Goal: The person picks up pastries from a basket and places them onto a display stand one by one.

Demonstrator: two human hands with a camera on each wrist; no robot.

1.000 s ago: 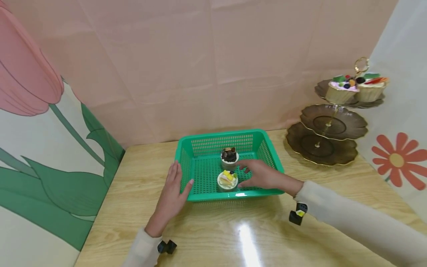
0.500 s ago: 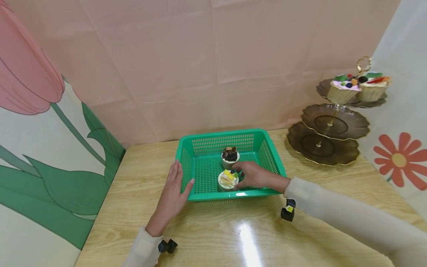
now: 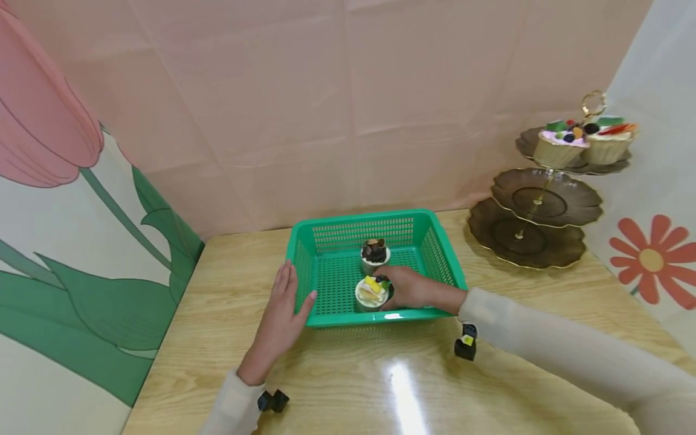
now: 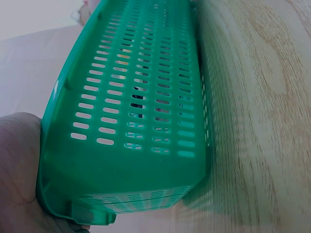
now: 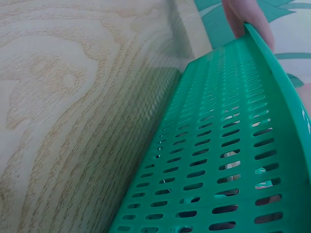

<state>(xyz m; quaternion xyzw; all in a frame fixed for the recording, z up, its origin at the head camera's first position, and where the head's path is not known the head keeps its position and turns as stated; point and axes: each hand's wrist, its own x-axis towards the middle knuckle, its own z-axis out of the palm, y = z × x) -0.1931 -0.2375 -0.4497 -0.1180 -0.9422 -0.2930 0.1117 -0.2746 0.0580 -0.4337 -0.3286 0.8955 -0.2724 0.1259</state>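
A green plastic basket (image 3: 375, 319) sits on the table with two cups of dessert inside. Toward its front is a cream cupcake (image 3: 370, 294) topped with yellow fruit pieces, a dark berry and green leaf. My right hand (image 3: 410, 287) reaches over the front rim and grips that cupcake from the right, fingers behind and thumb in front. Just behind stands a chocolate-topped cupcake (image 3: 374, 255). My left hand (image 3: 280, 311) rests with straight fingers against the basket's left front corner. In the right wrist view, the basket wall (image 5: 214, 145) hides the right hand's grip.
A three-tier brown stand (image 3: 546, 197) with gold edges is at the back right. Its top plate bears two cupcakes (image 3: 560, 148) with fruit toppings. A pink cloth backdrop (image 3: 348, 109) hangs behind the wooden table (image 3: 234, 284).
My right hand has moved left onto the fruit-topped cupcake, and its fingers and thumb have closed in around it. The left hand and the basket have stayed in place.
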